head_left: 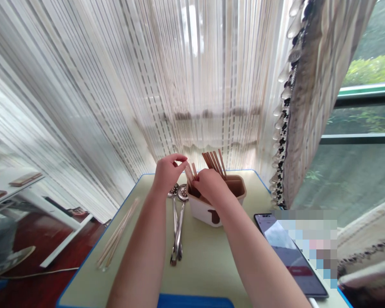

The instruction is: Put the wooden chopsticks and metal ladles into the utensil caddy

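Observation:
A white holder with a brown rim [195, 209] stands near the far side of the table, with a dark brown figure on its front. Light thin wooden chopsticks [189, 173] poke up from its left end. At their upper ends, my left hand [170, 172] is closed in a pinch. My right hand [211, 184] reaches over the rim, its fingers closed around the lower part of these sticks; the fingertips are partly hidden. Several brown chopsticks [215, 162] lean upright in the back of the holder. Beside it on the left lie metal slotted spoons [179, 222].
More thin wooden chopsticks [118, 235] lie at the table's left side, seemingly in clear wrapping. A phone [288, 252] lies at the right edge. The blue-edged table [199, 261] meets striped curtains [195, 94] behind. Another white table [16, 188] stands at far left.

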Available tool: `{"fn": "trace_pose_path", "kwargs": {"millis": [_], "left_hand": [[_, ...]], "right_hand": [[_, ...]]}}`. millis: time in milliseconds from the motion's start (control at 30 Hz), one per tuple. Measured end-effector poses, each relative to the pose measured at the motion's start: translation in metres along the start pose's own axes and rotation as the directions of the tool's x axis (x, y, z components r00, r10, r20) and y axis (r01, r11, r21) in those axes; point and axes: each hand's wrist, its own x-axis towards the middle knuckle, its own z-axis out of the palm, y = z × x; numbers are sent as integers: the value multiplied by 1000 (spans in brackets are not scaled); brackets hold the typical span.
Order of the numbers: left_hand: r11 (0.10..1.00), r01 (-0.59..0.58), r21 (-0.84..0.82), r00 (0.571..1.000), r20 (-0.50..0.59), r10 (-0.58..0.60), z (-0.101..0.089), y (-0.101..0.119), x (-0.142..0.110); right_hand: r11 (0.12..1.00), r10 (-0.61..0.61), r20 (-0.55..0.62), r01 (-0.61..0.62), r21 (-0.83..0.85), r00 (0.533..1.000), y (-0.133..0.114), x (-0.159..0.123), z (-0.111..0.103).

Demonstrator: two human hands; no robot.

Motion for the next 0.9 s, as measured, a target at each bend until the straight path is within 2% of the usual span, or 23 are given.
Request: {"fn": "trace_pose_path", "kwargs": {"millis": [200,333,433,500,567,667,733,833,900], "left_hand": [[993,-67,98,998,-12,68,-1,-2,0],[992,-93,84,996,-7,93,-1,-2,0],[999,-23,43,996,-81,26,-4,-1,-1],[997,69,25,983,-170,-63,-10,-1,-3],[987,161,7,955,-254,-153,-20,-4,-6],[963,268,-6,915,-311,-257,-43,-20,-18],[941,338,11,895,-312,-318,-62,-38,-30],[897,436,68,862,-319,-395,-86,-71,-57],[882,464,87,853,-312,-419,-95,-90,-79]], "right_hand": [[1000,-12,-34,12,-14,999,-4,-1,3],[1000,4,-25,-5,-21,1000,-6,-3,2],[1000,-7,-50,6,-24,999,-11,-8,-3],[998,-57,-161,57,-2,985,-17,-14,-7],[986,-130,-293,156,65,947,-24,-20,-10],[926,-205,-404,310,215,892,-39,-30,-9],[863,-244,-408,389,322,880,-51,-35,-1],[773,-333,-328,455,442,884,-72,-42,26],[759,-401,-234,465,456,885,-85,-48,53]]}}
